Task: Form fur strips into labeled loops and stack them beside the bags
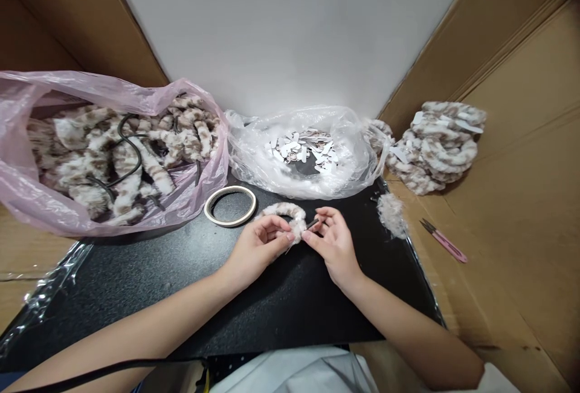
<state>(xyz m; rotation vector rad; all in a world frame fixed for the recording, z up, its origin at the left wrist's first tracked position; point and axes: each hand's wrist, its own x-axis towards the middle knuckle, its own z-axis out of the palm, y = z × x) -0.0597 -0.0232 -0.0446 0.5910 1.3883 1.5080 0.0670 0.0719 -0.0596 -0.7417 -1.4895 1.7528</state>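
My left hand (258,243) pinches a fluffy white-and-tan fabric loop (286,209) between thumb and fingers, above the black tabletop (181,278). At the loop's right side, my right hand (334,245) is closed with its thumb and fingertips on the same fluffy loop. A short dark cord end (312,223) sticks out there, close to the right fingers. Exactly how the cord sits inside the fabric is hidden by the fingers. Just left of the loop lies a roll of cream-coloured tape (208,211).
A pink plastic bag (27,199) at left holds fluffy tubes and dark cords. Behind my hands, a clear bag (254,169) holds white tags. Tagged fluffy loops (446,151), a fluff clump (393,214) and pink thread snips (446,242) lie right. Cardboard walls (521,109) flank the table.
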